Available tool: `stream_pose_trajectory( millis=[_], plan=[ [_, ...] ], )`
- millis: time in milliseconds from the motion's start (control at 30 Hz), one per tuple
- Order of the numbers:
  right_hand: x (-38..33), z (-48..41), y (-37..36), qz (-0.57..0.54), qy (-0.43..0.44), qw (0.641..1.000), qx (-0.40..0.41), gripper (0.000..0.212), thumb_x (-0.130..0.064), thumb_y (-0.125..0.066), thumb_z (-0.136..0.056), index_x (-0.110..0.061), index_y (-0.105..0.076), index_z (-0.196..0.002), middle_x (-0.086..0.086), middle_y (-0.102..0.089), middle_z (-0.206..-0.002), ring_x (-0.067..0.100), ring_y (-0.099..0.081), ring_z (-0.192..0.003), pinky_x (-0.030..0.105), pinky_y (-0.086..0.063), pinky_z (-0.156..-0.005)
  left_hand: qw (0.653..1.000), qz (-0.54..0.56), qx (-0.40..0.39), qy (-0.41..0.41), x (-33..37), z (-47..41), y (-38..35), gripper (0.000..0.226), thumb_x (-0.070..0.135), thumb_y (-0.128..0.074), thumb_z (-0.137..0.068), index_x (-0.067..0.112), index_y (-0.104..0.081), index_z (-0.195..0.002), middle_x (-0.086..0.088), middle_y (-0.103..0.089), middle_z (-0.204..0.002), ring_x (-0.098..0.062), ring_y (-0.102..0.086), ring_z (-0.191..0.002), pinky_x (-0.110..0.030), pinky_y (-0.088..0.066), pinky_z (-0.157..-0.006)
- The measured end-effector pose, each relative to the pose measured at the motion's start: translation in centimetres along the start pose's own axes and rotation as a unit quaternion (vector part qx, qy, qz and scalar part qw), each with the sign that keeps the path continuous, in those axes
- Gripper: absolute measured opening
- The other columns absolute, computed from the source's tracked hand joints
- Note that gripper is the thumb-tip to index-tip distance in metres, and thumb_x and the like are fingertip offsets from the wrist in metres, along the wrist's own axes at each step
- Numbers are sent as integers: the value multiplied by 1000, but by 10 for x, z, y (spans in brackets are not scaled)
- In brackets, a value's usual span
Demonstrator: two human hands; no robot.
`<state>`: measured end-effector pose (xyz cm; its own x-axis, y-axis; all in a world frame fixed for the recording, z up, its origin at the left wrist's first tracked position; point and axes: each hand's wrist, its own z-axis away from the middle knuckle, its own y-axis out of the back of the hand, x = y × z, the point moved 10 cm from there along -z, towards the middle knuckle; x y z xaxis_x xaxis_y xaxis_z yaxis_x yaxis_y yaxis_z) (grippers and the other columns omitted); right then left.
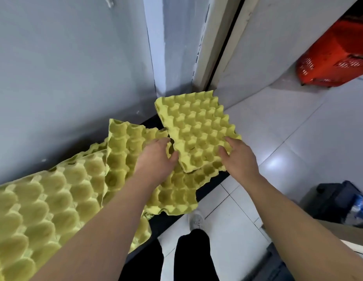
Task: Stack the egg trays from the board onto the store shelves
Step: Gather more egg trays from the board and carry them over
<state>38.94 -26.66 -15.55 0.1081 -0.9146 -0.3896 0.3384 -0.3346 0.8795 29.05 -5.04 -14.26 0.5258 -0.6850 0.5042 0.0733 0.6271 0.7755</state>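
Observation:
A yellow egg tray [197, 128] lies tilted on top of a loose pile, its far corner toward the wall corner. My left hand [158, 157] grips its near left edge, thumb on top. My right hand [239, 157] holds its near right edge, fingers curled over the rim. Beneath it lies a second yellow tray [176, 195] on a dark board [209, 185]. A third tray [124, 142] leans behind my left hand. A large heap of yellow trays [44, 209] fills the lower left.
A grey wall [65, 67] rises at the left and meets a door frame [213, 47] at the corner. A red basket [334, 59] sits upper right on the white tiled floor [288, 138]. A dark bag [338, 201] stands at right. My shoe [195, 220] is below the board.

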Motion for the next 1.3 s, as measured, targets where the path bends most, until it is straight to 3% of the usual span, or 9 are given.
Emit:
stream_pose_trajectory(
  millis=[367,633,700,800,867,967,1033,1133,1300],
  plan=[
    [107,-123,-81,14,-37,989,-141,69,-56,-48,-89,-29,-23,-148,20,-28,-147,37,-40,-129,46,-39,-104,989,17,-12,144,-14,-71,-100,74,48,-56,-89,19,-22,-148,-9,-50,-133,-29,-52,-118,-42,-48,-90],
    [124,-141,-93,-86,-76,981,-159,71,-45,-64,-84,-33,-29,-145,12,-37,-132,30,-60,-101,37,-56,-77,978,100,62,171,-11,-72,-97,72,36,-68,-85,18,-29,-143,-4,-50,-135,-22,-54,-115,-31,-44,-85],
    [123,-140,-88,-108,-78,979,-153,60,-37,-66,-84,-28,-41,-138,10,-43,-130,20,-62,-85,26,-54,-64,975,134,73,158,-3,-71,-91,76,32,-71,-83,19,-28,-144,-3,-46,-136,-17,-52,-112,-25,-40,-85],
    [122,-138,-76,-146,-78,978,-129,28,-28,-68,-83,-36,-53,-105,6,-54,-121,5,-58,-65,10,-42,-45,970,173,97,141,3,-70,-80,78,28,-72,-82,20,-26,-145,-3,-41,-140,-16,-48,-120,-22,-36,-91],
    [122,-133,-65,-171,-87,975,-112,25,-31,-69,-80,-37,-54,-99,4,-56,-118,5,-60,-71,10,-45,-51,965,192,109,139,4,-67,-73,79,27,-70,-83,20,-25,-146,-2,-41,-142,-16,-45,-125,-24,-36,-97],
    [120,-121,-51,-185,-92,975,-86,50,-49,-68,-67,-37,-54,-114,2,-57,-118,20,-61,-98,38,-54,-83,961,209,119,139,3,-55,-61,76,26,-68,-84,20,-26,-147,-1,-41,-144,-16,-42,-129,-28,-36,-103],
    [114,-108,-42,-204,-95,971,-74,59,-52,-69,-64,-39,-51,-118,1,-54,-119,23,-56,-109,46,-50,-90,959,213,127,137,0,-41,-51,73,25,-67,-85,20,-28,-146,1,-42,-143,-18,-45,-127,-28,-37,-101],
    [98,-83,-36,-226,-94,967,-77,69,-43,-75,-71,-32,-44,-131,1,-48,-119,25,-49,-117,47,-46,-96,950,238,140,148,-10,-12,-33,70,26,-67,-84,23,-32,-144,6,-44,-141,-22,-53,-120,-46,-48,-97],
    [72,-28,-48,-280,-99,951,-88,80,-35,-81,-71,-22,-40,-138,2,-45,-126,14,-50,-110,31,-48,-86,947,222,168,162,-39,37,2,66,18,-67,-84,23,-38,-143,9,-49,-136,-10,-50,-120,-32,-43,-101]
  ],
)
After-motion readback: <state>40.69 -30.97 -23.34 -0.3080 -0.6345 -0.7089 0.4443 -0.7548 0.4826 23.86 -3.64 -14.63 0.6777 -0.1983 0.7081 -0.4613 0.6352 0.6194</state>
